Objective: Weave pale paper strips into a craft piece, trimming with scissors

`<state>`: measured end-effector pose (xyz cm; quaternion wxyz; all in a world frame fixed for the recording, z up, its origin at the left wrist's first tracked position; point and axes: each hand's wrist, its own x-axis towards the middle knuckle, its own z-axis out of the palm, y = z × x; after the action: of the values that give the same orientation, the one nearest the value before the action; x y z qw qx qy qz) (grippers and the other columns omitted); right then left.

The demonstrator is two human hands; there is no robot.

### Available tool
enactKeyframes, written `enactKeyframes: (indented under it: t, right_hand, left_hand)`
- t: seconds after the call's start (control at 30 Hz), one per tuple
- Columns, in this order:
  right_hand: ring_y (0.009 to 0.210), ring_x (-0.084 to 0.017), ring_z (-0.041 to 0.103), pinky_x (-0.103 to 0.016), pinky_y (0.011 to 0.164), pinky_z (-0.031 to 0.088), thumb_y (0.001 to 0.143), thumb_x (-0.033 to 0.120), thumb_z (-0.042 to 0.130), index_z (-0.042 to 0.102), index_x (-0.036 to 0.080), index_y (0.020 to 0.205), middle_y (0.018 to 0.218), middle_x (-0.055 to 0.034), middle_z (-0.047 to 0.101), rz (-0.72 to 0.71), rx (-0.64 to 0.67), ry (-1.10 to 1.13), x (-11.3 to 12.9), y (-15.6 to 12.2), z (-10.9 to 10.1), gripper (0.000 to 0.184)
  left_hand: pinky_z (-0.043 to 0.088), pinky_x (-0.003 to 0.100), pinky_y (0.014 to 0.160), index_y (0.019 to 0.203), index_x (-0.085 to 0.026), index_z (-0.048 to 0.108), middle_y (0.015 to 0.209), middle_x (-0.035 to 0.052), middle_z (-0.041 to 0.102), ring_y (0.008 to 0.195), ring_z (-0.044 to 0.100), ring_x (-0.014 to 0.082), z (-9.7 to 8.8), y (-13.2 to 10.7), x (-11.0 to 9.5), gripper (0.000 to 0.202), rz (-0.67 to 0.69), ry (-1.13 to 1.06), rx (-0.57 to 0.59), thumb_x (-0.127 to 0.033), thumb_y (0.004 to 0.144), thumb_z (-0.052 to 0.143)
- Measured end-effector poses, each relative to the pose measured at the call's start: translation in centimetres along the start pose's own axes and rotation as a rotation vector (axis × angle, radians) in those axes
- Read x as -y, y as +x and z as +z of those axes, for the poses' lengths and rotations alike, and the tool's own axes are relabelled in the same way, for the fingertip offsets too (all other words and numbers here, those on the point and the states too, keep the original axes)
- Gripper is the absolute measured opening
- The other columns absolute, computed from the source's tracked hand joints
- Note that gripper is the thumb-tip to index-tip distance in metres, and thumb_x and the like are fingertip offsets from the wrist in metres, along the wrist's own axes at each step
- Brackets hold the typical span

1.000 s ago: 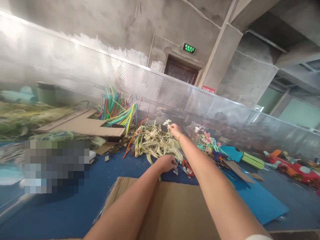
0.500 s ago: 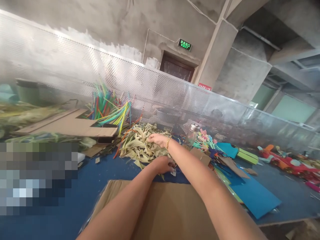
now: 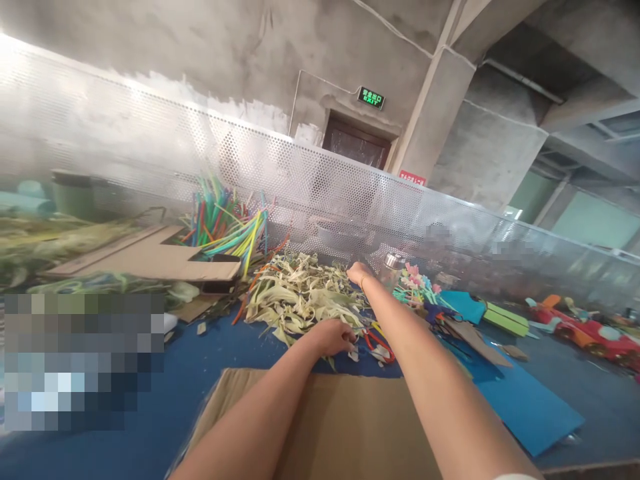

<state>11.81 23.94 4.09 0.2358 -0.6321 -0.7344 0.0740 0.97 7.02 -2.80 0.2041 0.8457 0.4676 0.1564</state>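
Loosely heaped leafy strips (image 3: 300, 300), pale yellow-green, curled, near left hand (image 3: 334, 337).

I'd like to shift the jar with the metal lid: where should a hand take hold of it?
Probably by the lid's rim, from above. The jar appears upright, lid uppermost, and the right forearm crosses in front of its lower part. Pink flowers crowd its right side in the picture. I can't tell whether the lid is tight.
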Motion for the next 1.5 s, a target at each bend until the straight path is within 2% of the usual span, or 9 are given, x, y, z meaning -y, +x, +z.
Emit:
enactKeyframes:
  t: [0.2, 0.43, 0.63, 0.83, 1.13, 1.2, 1.3, 1.4, 1.5]
  right_hand:
    - [0.069, -0.016, 0.065, -0.022, 0.064, 0.046, 0.073, 0.026, 0.064, 0.074, 0.018, 0.076, 0.074, -0.0067, 0.072, -0.066, 0.153, -0.005, 0.9, 0.6, 3.3, 0.013]
    - [0.087, -0.022, 0.067, -0.028, 0.077, 0.047, 0.067, 0.014, 0.064, 0.075, 0.021, 0.08, 0.092, -0.0095, 0.074, -0.124, 0.152, -0.037, 1.5, 2.2, 5.6, 0.018]
    - [0.097, -0.022, 0.064, -0.028, 0.083, 0.044, 0.076, 0.018, 0.058, 0.076, 0.023, 0.086, 0.102, -0.0074, 0.073, -0.196, 0.037, -0.029, 0.9, 1.0, 3.1, 0.022]
    - [0.078, -0.019, 0.064, -0.024, 0.072, 0.043, 0.064, 0.028, 0.074, 0.076, 0.024, 0.073, 0.079, -0.001, 0.073, -0.358, 0.206, -0.004, -1.4, -3.0, 1.7, 0.01]
    - [0.087, -0.016, 0.062, -0.024, 0.077, 0.043, 0.084, 0.028, 0.05, 0.069, 0.019, 0.093, 0.095, -0.0045, 0.072, -0.141, -0.324, 0.169, 2.0, -1.2, -4.3, 0.023]
    - [0.086, -0.018, 0.063, -0.024, 0.075, 0.043, 0.084, 0.031, 0.047, 0.067, 0.017, 0.094, 0.095, -0.0063, 0.071, -0.074, -0.376, 0.233, 2.4, -1.1, -5.2, 0.026]
    - [0.083, -0.019, 0.063, -0.026, 0.071, 0.044, 0.085, 0.032, 0.044, 0.066, 0.017, 0.091, 0.091, -0.0077, 0.071, 0.015, -0.391, 0.253, 2.0, -2.4, -5.0, 0.027]
    - [0.085, -0.019, 0.063, -0.026, 0.074, 0.044, 0.083, 0.031, 0.047, 0.063, 0.019, 0.09, 0.092, -0.0077, 0.07, 0.019, -0.388, 0.257, 1.2, -5.3, -3.4, 0.021]
    - [0.085, -0.017, 0.064, -0.025, 0.076, 0.046, 0.077, 0.029, 0.056, 0.058, 0.019, 0.093, 0.093, -0.0067, 0.069, -0.078, -0.357, 0.411, 1.2, -8.9, -1.1, 0.019]
  left_hand:
    - [0.044, 0.025, 0.069, 0.103, -0.026, 0.075, 0.086, 0.0009, 0.072, 0.078, 0.064, 0.0183, 0.1, 0.1, 0.2, 0.03, -0.009, -0.033, 0.008, -0.034, 0.075, 0.068]
    - [0.047, 0.027, 0.071, 0.102, -0.024, 0.075, 0.087, 0.0028, 0.072, 0.08, 0.064, 0.02, 0.2, 0.2, 0.3, 0.031, 0.011, 0.001, 0.005, -0.033, 0.073, 0.069]
    - [0.048, 0.024, 0.069, 0.101, -0.026, 0.075, 0.084, 0.0016, 0.072, 0.076, 0.063, 0.0172, 0.3, 0.2, 0.4, 0.03, 0.022, -0.043, -0.014, -0.032, 0.071, 0.071]
    - [0.048, 0.026, 0.068, 0.099, -0.024, 0.076, 0.082, 0.0025, 0.072, 0.073, 0.063, 0.0179, 0.6, 0.4, 0.8, 0.029, 0.01, -0.111, -0.025, -0.029, 0.071, 0.069]
    - [0.047, 0.022, 0.068, 0.092, -0.024, 0.077, 0.077, -0.0001, 0.073, 0.074, 0.066, 0.0162, 0.4, 0.3, 1.6, 0.025, 0.027, -0.246, -0.093, -0.024, 0.072, 0.062]
    - [0.046, 0.022, 0.066, 0.093, -0.022, 0.076, 0.07, 0.0005, 0.071, 0.07, 0.065, 0.0165, 0.0, 0.1, 1.4, 0.025, -0.022, -0.271, -0.164, -0.025, 0.075, 0.059]
    - [0.046, 0.025, 0.069, 0.09, -0.021, 0.075, 0.076, 0.0032, 0.072, 0.076, 0.065, 0.0184, -0.9, 0.0, 1.1, 0.024, -0.118, -0.314, -0.46, -0.032, 0.081, 0.055]
    - [0.047, 0.028, 0.076, 0.094, -0.02, 0.071, 0.093, 0.007, 0.072, 0.088, 0.065, 0.0207, -1.9, 0.2, 1.0, 0.034, -0.156, -0.509, -0.797, -0.047, 0.084, 0.053]
    - [0.048, 0.029, 0.076, 0.108, -0.015, 0.063, 0.104, 0.0121, 0.067, 0.09, 0.064, 0.0212, -2.3, 0.8, 1.2, 0.051, -0.233, -0.836, -0.965, -0.056, 0.078, 0.062]
